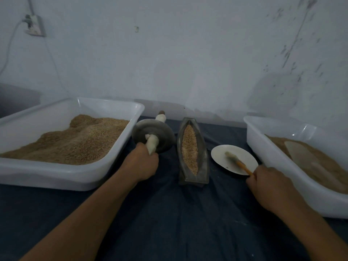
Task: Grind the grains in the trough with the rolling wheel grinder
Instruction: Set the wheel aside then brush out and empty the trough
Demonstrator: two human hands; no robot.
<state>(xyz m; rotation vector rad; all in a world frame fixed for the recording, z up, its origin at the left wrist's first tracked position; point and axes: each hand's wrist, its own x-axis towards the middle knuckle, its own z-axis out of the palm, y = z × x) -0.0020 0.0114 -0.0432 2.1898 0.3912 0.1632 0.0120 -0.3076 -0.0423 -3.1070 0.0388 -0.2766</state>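
**Metal trough filled, wheel held beside it**

Grey metal, boat-shaped and narrow, the trough [194, 153] sits on a dark blue cloth [169, 219] at the middle of the scene, its long axis running away from the person. Pale brown grains [189, 147] fill its slot from end to end. Nothing touches it.

Just to its left, the rolling wheel grinder [153, 135] stands apart from the trough, tilted, its dull disc facing the camera. The left hand [142, 163] has its fingers curled round the near, cloth-wrapped handle; the far handle sticks out behind the disc toward the wall. Whether the disc's edge rests on the cloth or hangs just above it cannot be told, since the hand hides its lower rim.

To the trough's right, the right hand [267, 182] pinches the orange handle of a small brush [236, 160], whose blurred bristle end lies over a white plate [220, 152]. The handle's near end is hidden in the fingers.

A white tub [62, 178] heaped with grain stands at the far left, cut off by the frame edge. Another white tub [267, 162] at the right, also cut off, holds brown material and a pale scoop [299, 153], partly sunk and hard to make out. On the wall, top left, a socket [34, 25] with cables is dim and blurred.
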